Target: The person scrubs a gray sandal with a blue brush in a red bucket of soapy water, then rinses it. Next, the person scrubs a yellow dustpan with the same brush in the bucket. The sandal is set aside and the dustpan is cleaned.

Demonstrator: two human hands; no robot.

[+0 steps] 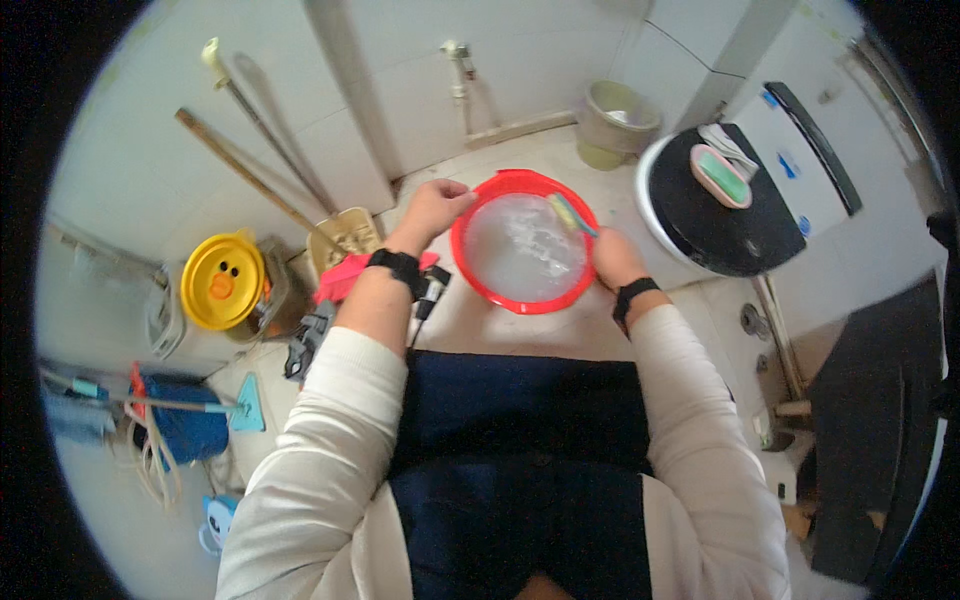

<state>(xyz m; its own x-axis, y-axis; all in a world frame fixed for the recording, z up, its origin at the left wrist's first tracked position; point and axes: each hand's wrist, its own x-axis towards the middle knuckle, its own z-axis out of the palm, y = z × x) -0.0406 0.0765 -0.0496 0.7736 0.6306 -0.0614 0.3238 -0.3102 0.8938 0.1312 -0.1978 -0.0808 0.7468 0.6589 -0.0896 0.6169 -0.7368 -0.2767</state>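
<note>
A red plastic basin (523, 307) with cloudy, sudsy water (499, 247) is on the floor in front of me. At its far-left rim, my left hand (439, 206) pinches the edge between thumb and fingers. My right hand (616, 259) grips the teal handle of a small brush (564, 212) at the right rim. The pale yellow bristle head of the brush lies over the inner edge of the basin. White streaks of foam or a submerged cloth show in the water; I cannot tell which. A black band circles each wrist.
On the right, a black-topped washing machine (697, 225) carries a soap dish (739, 196) with green soap. A bucket (600, 154) stands by the wall. Left are a yellow duck-faced lid (210, 300), a dustpan (352, 225), a wooden stick (240, 169), a pink cloth (341, 277) and a blue bucket (195, 424).
</note>
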